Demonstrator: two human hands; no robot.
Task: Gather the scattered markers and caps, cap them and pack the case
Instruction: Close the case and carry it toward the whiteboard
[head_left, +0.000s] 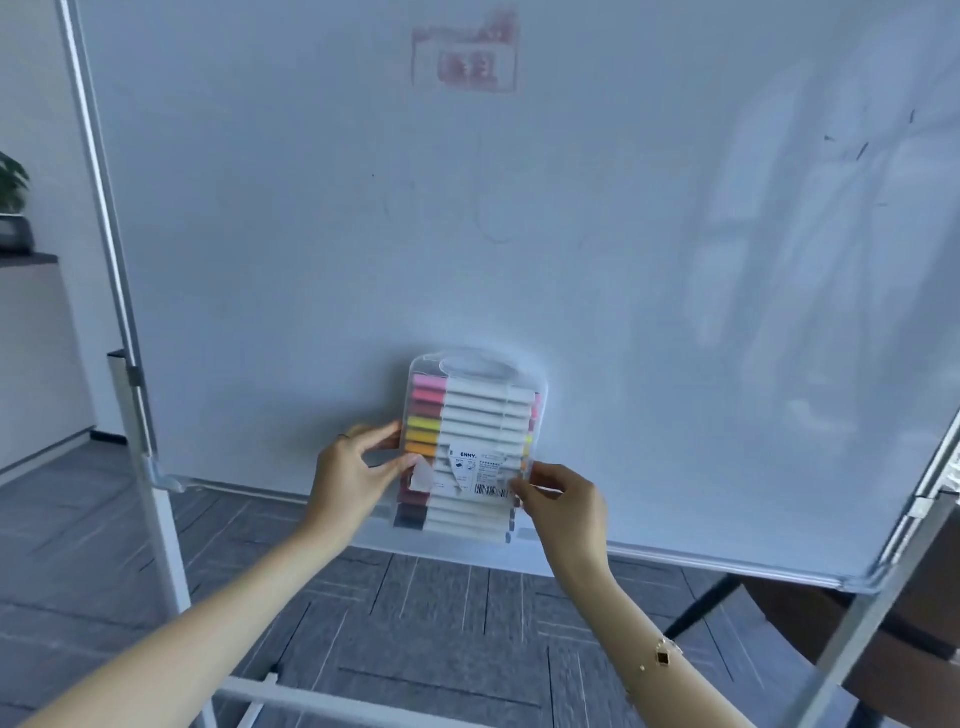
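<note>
Case up between both hands, packed and closed by the look of it.
Left hand (358, 467) and right hand (558, 496) pinch the clear marker case (470, 441) by its side edges, upright against the whiteboard (571, 234); looks light, stiff, slick plastic, so edge grips suit it.

This looks like an office or meeting room. A large whiteboard (519, 234) on a metal rolling stand (150, 467) fills the far view, with faint red and black marker traces on it. Grey carpet tiles (426, 613) cover the floor. At the far left a potted plant (13, 208) sits on a low white cabinet (41, 353).
</note>
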